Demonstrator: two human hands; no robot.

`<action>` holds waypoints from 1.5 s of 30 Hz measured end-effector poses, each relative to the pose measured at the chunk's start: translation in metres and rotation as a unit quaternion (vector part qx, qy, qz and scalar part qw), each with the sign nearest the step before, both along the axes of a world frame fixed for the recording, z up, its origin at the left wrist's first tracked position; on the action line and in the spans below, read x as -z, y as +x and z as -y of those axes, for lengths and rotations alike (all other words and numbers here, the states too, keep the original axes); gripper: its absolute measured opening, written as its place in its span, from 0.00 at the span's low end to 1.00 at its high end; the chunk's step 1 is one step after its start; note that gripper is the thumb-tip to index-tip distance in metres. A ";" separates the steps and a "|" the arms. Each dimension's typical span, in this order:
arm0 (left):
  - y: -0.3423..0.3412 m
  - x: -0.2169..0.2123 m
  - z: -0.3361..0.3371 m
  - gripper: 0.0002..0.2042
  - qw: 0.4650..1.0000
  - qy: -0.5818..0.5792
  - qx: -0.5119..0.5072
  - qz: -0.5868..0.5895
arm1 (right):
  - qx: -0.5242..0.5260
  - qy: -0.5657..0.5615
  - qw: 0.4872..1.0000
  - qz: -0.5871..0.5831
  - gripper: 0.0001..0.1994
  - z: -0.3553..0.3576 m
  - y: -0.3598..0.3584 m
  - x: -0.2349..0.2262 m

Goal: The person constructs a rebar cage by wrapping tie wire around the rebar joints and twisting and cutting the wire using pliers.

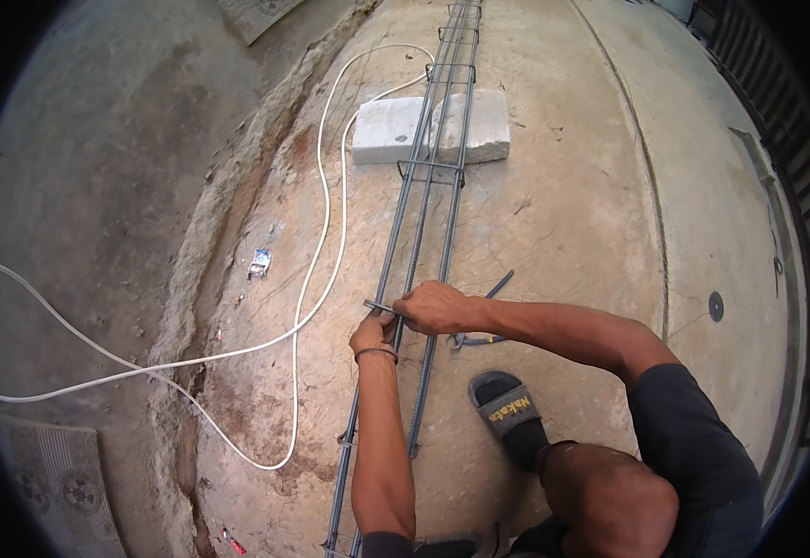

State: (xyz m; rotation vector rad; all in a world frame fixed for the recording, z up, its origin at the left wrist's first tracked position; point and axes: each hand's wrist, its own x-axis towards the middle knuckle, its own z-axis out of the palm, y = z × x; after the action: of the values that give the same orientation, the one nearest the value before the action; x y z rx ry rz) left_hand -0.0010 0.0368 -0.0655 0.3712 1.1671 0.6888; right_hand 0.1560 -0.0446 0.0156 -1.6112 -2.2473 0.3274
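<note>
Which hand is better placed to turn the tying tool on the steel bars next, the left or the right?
Probably the right hand: it lies over the top of the rebar cage at the tying point. The left hand grips the bar just below and seems to steady it.

Both hands meet in front of the body, nearly touching. The left hand (374, 332) is closed, its bare forearm running straight up from the lower edge. The right hand (434, 308) is curled shut, knuckles up, its arm reaching across from the right with the elbow bent.
</note>
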 end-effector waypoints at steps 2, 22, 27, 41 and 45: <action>0.018 -0.014 0.023 0.13 0.996 0.057 -0.050 -0.038 | -0.010 0.003 0.998 -0.064 0.10 0.007 0.011 0.009; 0.035 -0.058 0.099 0.22 0.893 0.410 -0.141 -0.117 | -0.259 0.088 0.923 0.271 0.06 -0.072 -0.039 -0.040; 0.009 -0.033 0.041 0.09 0.907 0.374 -0.043 -0.190 | -0.238 0.060 0.944 0.219 0.07 -0.066 -0.040 -0.061; 0.007 -0.033 0.040 0.08 0.956 0.244 -0.013 -0.164 | 0.073 0.058 0.993 -0.075 0.08 0.008 0.018 -0.020; 0.003 -0.039 0.067 0.07 0.901 0.316 0.039 -0.293 | 0.190 0.004 0.951 -0.246 0.07 0.027 0.040 -0.027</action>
State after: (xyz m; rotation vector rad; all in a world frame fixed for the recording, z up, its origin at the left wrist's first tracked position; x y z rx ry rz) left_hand 0.0020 -0.0301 -0.0264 1.2373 1.4603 0.9118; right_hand 0.1964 -0.0712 0.0427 -1.6864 -1.5355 0.5410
